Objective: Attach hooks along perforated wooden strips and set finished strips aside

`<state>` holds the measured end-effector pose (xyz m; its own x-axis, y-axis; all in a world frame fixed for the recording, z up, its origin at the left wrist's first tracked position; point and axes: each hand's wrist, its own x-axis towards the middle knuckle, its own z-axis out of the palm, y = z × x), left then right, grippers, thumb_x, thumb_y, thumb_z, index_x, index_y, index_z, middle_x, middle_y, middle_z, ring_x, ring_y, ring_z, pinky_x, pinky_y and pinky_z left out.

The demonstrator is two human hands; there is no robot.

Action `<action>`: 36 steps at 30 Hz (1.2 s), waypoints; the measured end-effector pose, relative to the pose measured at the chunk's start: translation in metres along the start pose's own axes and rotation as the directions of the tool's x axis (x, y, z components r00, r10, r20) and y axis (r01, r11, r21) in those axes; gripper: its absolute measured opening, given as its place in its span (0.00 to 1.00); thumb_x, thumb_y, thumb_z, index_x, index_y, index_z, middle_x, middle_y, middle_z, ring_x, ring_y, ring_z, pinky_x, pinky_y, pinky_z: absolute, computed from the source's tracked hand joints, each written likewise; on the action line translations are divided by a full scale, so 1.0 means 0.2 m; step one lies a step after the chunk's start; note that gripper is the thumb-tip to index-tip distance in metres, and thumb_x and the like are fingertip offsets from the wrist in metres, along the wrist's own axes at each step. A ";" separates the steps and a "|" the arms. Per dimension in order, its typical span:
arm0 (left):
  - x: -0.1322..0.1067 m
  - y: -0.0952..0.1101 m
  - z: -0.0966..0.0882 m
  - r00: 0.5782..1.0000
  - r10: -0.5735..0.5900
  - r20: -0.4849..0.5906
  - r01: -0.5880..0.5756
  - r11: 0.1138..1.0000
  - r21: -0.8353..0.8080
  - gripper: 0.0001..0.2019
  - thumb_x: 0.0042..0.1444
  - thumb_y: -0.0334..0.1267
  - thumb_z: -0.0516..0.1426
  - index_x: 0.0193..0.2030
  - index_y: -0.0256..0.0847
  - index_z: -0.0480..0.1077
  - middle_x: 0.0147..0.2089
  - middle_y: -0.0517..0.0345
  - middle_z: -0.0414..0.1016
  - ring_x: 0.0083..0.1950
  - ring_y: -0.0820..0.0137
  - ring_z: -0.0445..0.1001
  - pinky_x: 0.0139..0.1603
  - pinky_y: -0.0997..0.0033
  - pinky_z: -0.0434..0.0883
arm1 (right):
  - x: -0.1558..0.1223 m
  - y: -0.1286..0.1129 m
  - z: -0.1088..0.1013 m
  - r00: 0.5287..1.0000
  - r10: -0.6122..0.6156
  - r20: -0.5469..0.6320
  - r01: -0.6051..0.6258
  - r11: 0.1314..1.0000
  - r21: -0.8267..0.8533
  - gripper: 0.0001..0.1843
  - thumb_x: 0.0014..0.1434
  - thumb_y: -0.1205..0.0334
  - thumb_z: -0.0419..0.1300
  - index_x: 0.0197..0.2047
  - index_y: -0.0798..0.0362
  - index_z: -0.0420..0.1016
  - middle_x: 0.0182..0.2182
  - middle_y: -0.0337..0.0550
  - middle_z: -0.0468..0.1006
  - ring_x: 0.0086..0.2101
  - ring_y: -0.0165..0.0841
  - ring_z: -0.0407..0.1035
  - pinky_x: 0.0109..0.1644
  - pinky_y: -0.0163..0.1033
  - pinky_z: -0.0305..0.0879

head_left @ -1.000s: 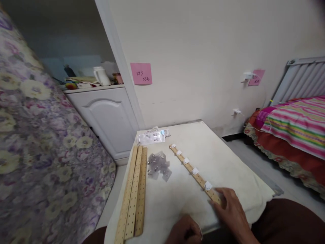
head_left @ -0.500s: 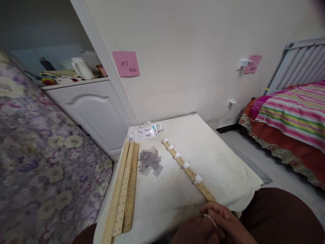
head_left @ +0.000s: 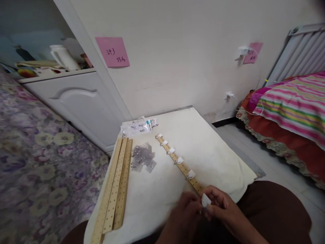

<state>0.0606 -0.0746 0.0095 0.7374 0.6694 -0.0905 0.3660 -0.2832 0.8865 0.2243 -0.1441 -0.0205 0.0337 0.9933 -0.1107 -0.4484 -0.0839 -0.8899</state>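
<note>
At the table's near edge, my right hand [head_left: 223, 205] pinches a small white tag [head_left: 206, 200] between thumb and fingers. A bit of shiny metal shows just below the tag. My left hand [head_left: 182, 215] is beside it on the left, smeared by motion, so its grip is unclear. A wooden strip with holes [head_left: 185, 168] runs away from the hands, its near end touching or hidden behind my fingers. Several white tags with small metal rings are attached along this strip, such as the nearest tag [head_left: 191, 174].
Several more perforated wooden strips [head_left: 116, 183] lie at the table's left. Between lies a pile of small clear packets [head_left: 143, 156]. Behind it is a clear plastic package [head_left: 137, 128]. The cloth-covered table [head_left: 213, 142] meets the wall; a bed [head_left: 291, 118] stands right.
My hands have lifted and opened away from their tight clasp, showing more of the white tag. The camera view has shifted, so the table and strips sit slightly further left.
</note>
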 end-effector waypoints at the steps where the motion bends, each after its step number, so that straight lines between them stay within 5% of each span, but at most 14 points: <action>1: 0.00 -0.02 0.01 0.998 0.035 -0.052 -0.037 0.999 -0.029 0.08 0.55 0.35 0.55 0.41 0.44 0.71 0.43 0.57 0.73 0.37 0.71 0.72 0.39 0.74 0.68 | 0.01 0.00 0.00 1.000 -0.004 -0.020 0.004 1.000 0.002 0.16 0.49 0.52 0.67 0.38 0.51 0.72 0.29 0.36 0.71 0.25 0.26 0.63 0.29 0.32 0.61; 5: 0.01 -0.08 0.07 0.987 -0.057 -0.152 0.012 0.958 -0.286 0.10 0.50 0.31 0.59 0.41 0.42 0.67 0.35 0.61 0.72 0.35 0.72 0.71 0.36 0.75 0.68 | 0.02 0.02 0.01 0.994 -0.017 -0.105 0.016 1.000 -0.003 0.18 0.47 0.53 0.68 0.40 0.51 0.73 0.31 0.38 0.73 0.28 0.28 0.65 0.30 0.32 0.61; 10: 0.03 -0.12 0.14 0.979 -0.177 -0.104 0.118 0.901 -0.418 0.07 0.51 0.30 0.57 0.38 0.40 0.68 0.32 0.62 0.73 0.32 0.74 0.71 0.33 0.76 0.67 | 0.01 0.08 -0.01 0.995 0.004 -0.095 -0.006 1.000 -0.021 0.18 0.46 0.52 0.68 0.39 0.50 0.73 0.29 0.35 0.72 0.28 0.29 0.65 0.30 0.32 0.61; 14: 0.04 -0.12 0.16 0.971 -0.209 -0.116 0.172 0.948 -0.268 0.04 0.53 0.32 0.56 0.36 0.39 0.70 0.31 0.60 0.76 0.32 0.72 0.73 0.33 0.76 0.66 | -0.02 0.07 -0.03 0.992 0.009 -0.124 -0.038 0.971 -0.236 0.16 0.53 0.52 0.63 0.42 0.50 0.72 0.29 0.35 0.71 0.24 0.27 0.62 0.24 0.30 0.59; 20: 0.08 -0.08 0.20 0.973 -0.135 -0.188 0.151 0.986 0.075 0.05 0.56 0.32 0.54 0.33 0.40 0.72 0.31 0.59 0.77 0.32 0.71 0.72 0.34 0.75 0.64 | -0.06 -0.01 -0.04 0.965 -0.099 -0.244 -0.049 0.843 -0.536 0.16 0.58 0.53 0.56 0.49 0.48 0.69 0.29 0.36 0.73 0.29 0.33 0.67 0.34 0.36 0.65; 27: 0.13 -0.08 0.21 0.973 -0.096 -0.211 0.118 0.988 0.094 0.06 0.58 0.34 0.52 0.36 0.40 0.71 0.33 0.58 0.77 0.33 0.70 0.72 0.35 0.74 0.65 | 0.05 -0.02 -0.16 0.963 -0.136 -0.231 -0.044 0.771 -0.635 0.15 0.57 0.54 0.56 0.46 0.50 0.72 0.29 0.37 0.74 0.32 0.34 0.68 0.37 0.37 0.65; 36: 0.14 -0.19 0.18 0.947 -0.021 -0.322 0.084 0.979 0.184 0.07 0.55 0.31 0.53 0.40 0.42 0.70 0.37 0.57 0.74 0.37 0.69 0.71 0.39 0.70 0.67 | 0.16 0.00 -0.22 0.976 -0.105 -0.193 -0.020 0.832 -0.554 0.17 0.56 0.53 0.58 0.45 0.53 0.72 0.33 0.40 0.78 0.35 0.36 0.71 0.40 0.39 0.66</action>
<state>0.0880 -0.0703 -0.0434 0.5075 0.8606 0.0422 0.5249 -0.3477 0.7769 0.2649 -0.1156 -0.0448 0.2525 0.9624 -0.1001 0.1214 -0.1342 -0.9835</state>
